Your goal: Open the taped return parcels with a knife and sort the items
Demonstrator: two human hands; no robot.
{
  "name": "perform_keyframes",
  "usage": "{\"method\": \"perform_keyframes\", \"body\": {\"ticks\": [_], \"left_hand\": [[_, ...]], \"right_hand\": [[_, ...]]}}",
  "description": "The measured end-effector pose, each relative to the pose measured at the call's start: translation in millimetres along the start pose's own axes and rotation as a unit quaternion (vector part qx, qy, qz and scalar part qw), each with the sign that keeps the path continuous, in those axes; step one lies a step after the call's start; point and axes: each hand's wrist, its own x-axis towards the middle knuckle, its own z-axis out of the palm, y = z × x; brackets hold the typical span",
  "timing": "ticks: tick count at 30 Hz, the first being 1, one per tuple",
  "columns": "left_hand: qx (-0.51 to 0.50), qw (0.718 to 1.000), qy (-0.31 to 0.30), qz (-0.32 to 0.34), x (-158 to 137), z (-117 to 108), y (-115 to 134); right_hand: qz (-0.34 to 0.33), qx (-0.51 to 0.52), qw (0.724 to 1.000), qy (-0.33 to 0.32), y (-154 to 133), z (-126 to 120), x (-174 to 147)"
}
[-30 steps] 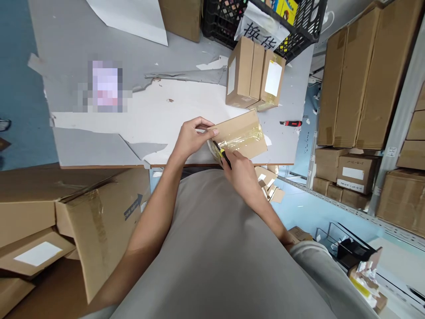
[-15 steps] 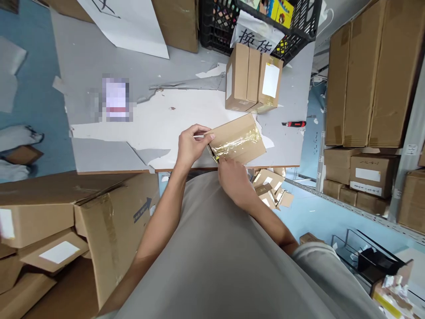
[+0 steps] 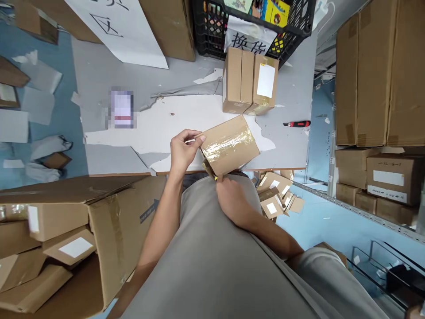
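While it is held aslant at the near edge of the table (image 3: 159, 126), a small taped carton (image 3: 229, 153) is pinched at its upper-left corner by the left hand (image 3: 183, 153), the thumb being laid on top. A band of shiny tape (image 3: 232, 141) is stretched along its upper face, and at its lower-left end a flap (image 3: 208, 169) is seen standing away from the body. Just beside that end, a yellow tool (image 3: 216, 178) is clasped in the curled right hand (image 3: 234, 201); most of it is covered by the fingers, so whether the carton is touched by it cannot be told. Behind the carton, two brown boxes (image 3: 249, 82) are set side by side, a white label (image 3: 266, 80) being stuck on the right one. A black crate (image 3: 210, 37), fronted by a lettered paper (image 3: 249, 36), is placed behind them. To the right, a red-and-black knife (image 3: 297, 124) is laid. On the left, a blurred item (image 3: 122, 108) is seen on the table; nearer, smaller cartons (image 3: 59, 217) are heaped in a large carton (image 3: 116, 248).
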Motion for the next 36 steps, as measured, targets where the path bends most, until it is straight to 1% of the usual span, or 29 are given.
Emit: {"method": "perform_keyframes", "body": {"ticks": [2, 3, 4, 5, 6, 7, 8, 10, 11, 12, 14, 15, 18, 21, 23, 25, 31, 36], "left_hand": [[0.004, 1.0, -0.006, -0.002, -2.8, 0.2, -0.1], [0.005, 1.0, -0.006, -0.003, -4.8, 0.3, -0.2], [0.004, 1.0, -0.001, -0.004, -7.1, 0.8, -0.6], [0.002, 1.0, 0.009, -0.004, -9.4, 1.7, -1.3], [-0.003, 1.0, 0.022, -0.003, -11.9, 3.3, -2.2], [-0.009, 0.999, 0.037, -0.001, -14.4, 5.8, -3.5], [-0.014, 0.998, 0.054, 0.002, -17.1, 9.3, -4.9], [-0.02, 0.996, 0.082, 0.009, -22.1, 18.5, -7.9], [-0.019, 0.995, 0.093, 0.011, -24.1, 23.9, -9.0], [-0.016, 0.994, 0.103, 0.013, -25.4, 29.4, -9.8], [-0.007, 0.993, 0.116, 0.018, -24.8, 39.4, -9.3], [-0.003, 0.992, 0.121, 0.021, -22.6, 43.5, -8.0], [0.013, 0.992, 0.116, 0.036, -10.4, 51.0, 0.1], [0.03, 0.995, 0.076, 0.052, 2.2, 52.3, 9.8], [0.03, 0.997, 0.049, 0.06, 6.8, 51.5, 13.7], [0.031, 0.997, 0.036, 0.066, 8.4, 50.5, 14.6], [0.05, 0.995, 0.042, 0.07, 9.2, 50.8, 9.9], [0.077, 0.993, 0.037, 0.081, 10.0, 50.1, 4.3]], "right_hand": [[0.011, -0.015, 0.999, -0.044, 5.7, -8.2, -8.9], [0.0, -0.015, 0.998, -0.057, 9.5, -15.7, -12.7], [-0.02, -0.01, 0.998, -0.054, 14.7, -24.6, -15.4], [-0.036, 0.0, 0.999, -0.034, 21.7, -33.9, -16.6], [-0.043, 0.014, 0.999, 0.003, 31.1, -42.8, -15.7], [-0.036, 0.031, 0.997, 0.055, 42.7, -50.5, -12.5], [-0.017, 0.049, 0.992, 0.116, 56.5, -56.3, -7.2], [0.042, 0.077, 0.969, 0.229, 87.5, -61.1, 7.8], [0.063, 0.087, 0.96, 0.26, 102.9, -60.2, 15.8], [0.075, 0.096, 0.955, 0.272, 116.9, -57.3, 22.8], [0.078, 0.112, 0.955, 0.264, 137.6, -47.7, 31.1], [0.077, 0.118, 0.956, 0.258, 143.5, -42.0, 31.9], [0.073, 0.122, 0.957, 0.252, 146.5, -27.8, 25.1], [0.074, 0.125, 0.959, 0.243, 139.9, -23.5, 16.3], [0.08, 0.125, 0.959, 0.241, 135.8, -26.1, 14.6], [0.08, 0.118, 0.961, 0.238, 132.6, -31.4, 16.3], [0.083, 0.083, 0.972, 0.203, 125.2, -47.0, 27.0], [0.088, 0.08, 0.975, 0.19, 123.8, -49.1, 29.4]]}}
